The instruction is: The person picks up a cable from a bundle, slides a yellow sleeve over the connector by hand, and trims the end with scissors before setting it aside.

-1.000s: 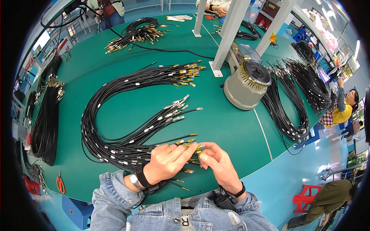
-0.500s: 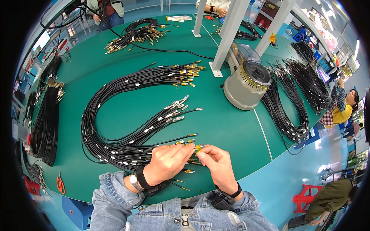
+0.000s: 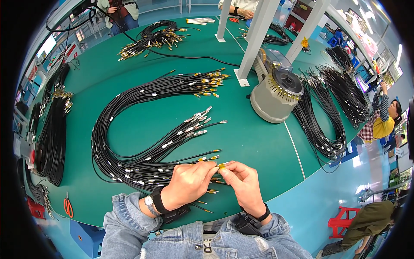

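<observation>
Between my two hands sits a cable end with yellow tape (image 3: 222,165) around its metal connector. My left hand (image 3: 188,183) pinches the cable just behind the connector. The fingertips of my right hand (image 3: 241,184) press on the yellow tape from the other side. Under and beside my left hand lies a large U-shaped bundle of black cables (image 3: 103,144). Its near ends carry yellow-wrapped tips, while a middle group of ends (image 3: 196,122) shows white labels and silver connectors. The far ends (image 3: 215,81) are yellow-wrapped too.
A round grey tape dispenser (image 3: 276,97) stands right of the bundle beside a white post (image 3: 254,47). More cable bundles lie at left (image 3: 51,138), at the back (image 3: 155,41) and at right (image 3: 323,116). Orange-handled scissors (image 3: 68,206) rest near the left edge. Other people stand around.
My hands stay almost in place, with the fingers shifting slightly around the taped cable end. A person at the right has moved a little.
</observation>
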A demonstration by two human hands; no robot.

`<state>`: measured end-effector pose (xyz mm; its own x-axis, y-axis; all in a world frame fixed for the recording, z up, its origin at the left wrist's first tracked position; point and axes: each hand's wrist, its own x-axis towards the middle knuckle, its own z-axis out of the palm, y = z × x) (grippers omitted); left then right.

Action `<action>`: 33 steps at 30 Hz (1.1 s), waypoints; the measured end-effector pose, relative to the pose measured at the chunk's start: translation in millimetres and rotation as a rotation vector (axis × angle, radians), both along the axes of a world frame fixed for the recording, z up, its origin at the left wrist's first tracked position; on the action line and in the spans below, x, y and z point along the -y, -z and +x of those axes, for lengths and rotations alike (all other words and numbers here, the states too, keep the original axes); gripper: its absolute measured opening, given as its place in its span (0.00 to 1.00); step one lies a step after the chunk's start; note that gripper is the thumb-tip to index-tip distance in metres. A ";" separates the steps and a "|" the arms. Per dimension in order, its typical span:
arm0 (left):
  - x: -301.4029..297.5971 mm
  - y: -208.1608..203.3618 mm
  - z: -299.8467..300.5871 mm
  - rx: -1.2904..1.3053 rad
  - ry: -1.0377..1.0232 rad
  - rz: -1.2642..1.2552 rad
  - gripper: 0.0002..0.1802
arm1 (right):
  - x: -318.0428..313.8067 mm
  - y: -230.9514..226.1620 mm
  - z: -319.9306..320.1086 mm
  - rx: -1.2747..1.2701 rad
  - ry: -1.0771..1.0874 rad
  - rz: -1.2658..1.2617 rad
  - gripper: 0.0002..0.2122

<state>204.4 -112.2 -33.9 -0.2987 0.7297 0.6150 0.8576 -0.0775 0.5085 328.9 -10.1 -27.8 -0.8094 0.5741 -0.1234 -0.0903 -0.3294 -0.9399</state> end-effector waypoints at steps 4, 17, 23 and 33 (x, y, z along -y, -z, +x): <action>0.8 -2.1 0.4 0.013 0.005 -0.017 0.05 | 0.1 -1.0 0.7 0.007 -0.004 -0.006 0.05; 2.6 -7.0 -1.4 0.261 0.086 -0.138 0.03 | -1.9 7.3 0.5 0.004 0.009 0.043 0.04; 3.4 -10.3 -6.8 0.431 0.172 -0.217 0.05 | -3.2 8.2 -0.3 -0.024 0.004 0.083 0.04; 5.9 -13.8 -18.2 0.632 0.335 -0.266 0.11 | 2.2 6.0 -11.4 -0.088 0.051 0.112 0.04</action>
